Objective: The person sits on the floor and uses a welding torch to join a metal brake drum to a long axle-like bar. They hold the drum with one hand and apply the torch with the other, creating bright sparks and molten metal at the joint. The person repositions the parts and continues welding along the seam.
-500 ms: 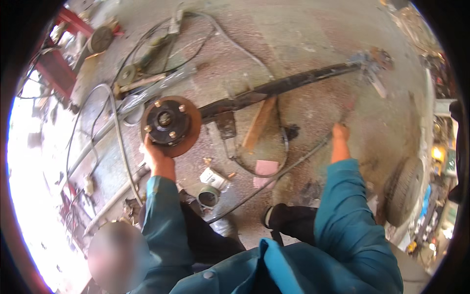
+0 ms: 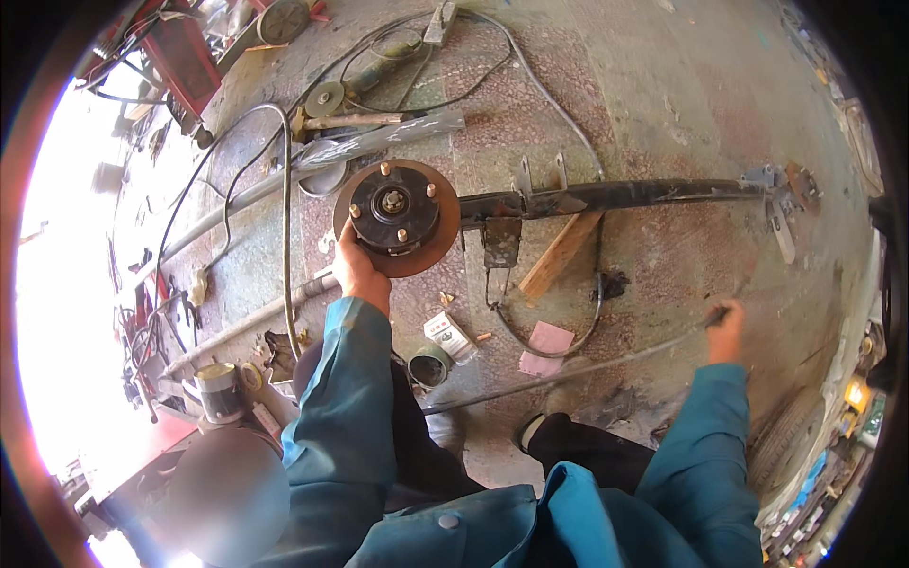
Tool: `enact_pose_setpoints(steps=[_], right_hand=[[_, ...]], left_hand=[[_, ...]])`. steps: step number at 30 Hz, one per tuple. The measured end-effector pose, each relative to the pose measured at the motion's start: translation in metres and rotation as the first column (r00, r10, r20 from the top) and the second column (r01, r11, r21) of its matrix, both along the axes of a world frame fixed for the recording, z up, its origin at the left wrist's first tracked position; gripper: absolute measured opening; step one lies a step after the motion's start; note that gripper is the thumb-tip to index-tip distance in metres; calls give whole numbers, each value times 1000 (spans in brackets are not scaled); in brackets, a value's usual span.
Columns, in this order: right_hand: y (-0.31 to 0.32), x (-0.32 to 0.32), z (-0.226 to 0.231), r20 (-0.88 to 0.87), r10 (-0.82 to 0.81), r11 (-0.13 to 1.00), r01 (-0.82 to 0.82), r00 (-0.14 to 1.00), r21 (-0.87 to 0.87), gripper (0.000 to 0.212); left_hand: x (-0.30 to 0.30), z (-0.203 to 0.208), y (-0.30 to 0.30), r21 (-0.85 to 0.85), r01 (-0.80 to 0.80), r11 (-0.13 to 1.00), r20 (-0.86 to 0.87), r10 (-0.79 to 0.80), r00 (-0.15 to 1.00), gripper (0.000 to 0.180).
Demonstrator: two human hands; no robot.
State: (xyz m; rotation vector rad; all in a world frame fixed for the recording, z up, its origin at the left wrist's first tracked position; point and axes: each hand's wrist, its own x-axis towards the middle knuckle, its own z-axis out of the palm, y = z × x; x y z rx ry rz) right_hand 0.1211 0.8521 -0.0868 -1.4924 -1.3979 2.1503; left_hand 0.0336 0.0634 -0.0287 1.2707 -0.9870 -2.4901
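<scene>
My left hand (image 2: 363, 270) grips the lower left rim of a rusty brake disc (image 2: 439, 244) with a black studded hub. The disc sits at the near-left end of a long black axle beam (image 2: 653, 194), which lies across the floor. Out to the right, my right hand (image 2: 727, 333) is closed around the dark handle end of a cable (image 2: 587, 368). That cable runs back left toward my legs; anything past the handle's tip is too blurred to make out. A wooden strip (image 2: 559, 257) slants under the beam, beside a metal bracket (image 2: 502, 241).
Beyond the disc lie an angle grinder (image 2: 383, 71), a hammer (image 2: 350, 121), a grey pipe (image 2: 402, 138) and looping hoses. Near my feet are a white carton (image 2: 449, 335), a green tin (image 2: 429, 364) and a pink square (image 2: 546, 348). A tyre (image 2: 788, 431) stands right; a blurred round shape (image 2: 227, 497) is lower left.
The view has shifted, so the disc and beam appear farther right. My right hand has drawn nearer to me with the cable. My left hand still grips the brake disc.
</scene>
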Motion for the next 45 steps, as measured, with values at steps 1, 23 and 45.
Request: enact_pose_setpoints(steps=[1, 23, 45], right_hand=[[14, 2, 27, -48, -105, 994, 106, 993, 6, 19], [-78, 43, 488, -533, 662, 729, -288, 527, 621, 66], [-364, -20, 324, 720, 638, -455, -622, 272, 638, 31]], left_hand=[[-2, -6, -3, 18, -13, 1000, -4, 13, 1000, 35], [-12, -1, 12, -74, -277, 958, 134, 285, 949, 50], [-14, -5, 17, -56, -310, 949, 152, 315, 937, 60]])
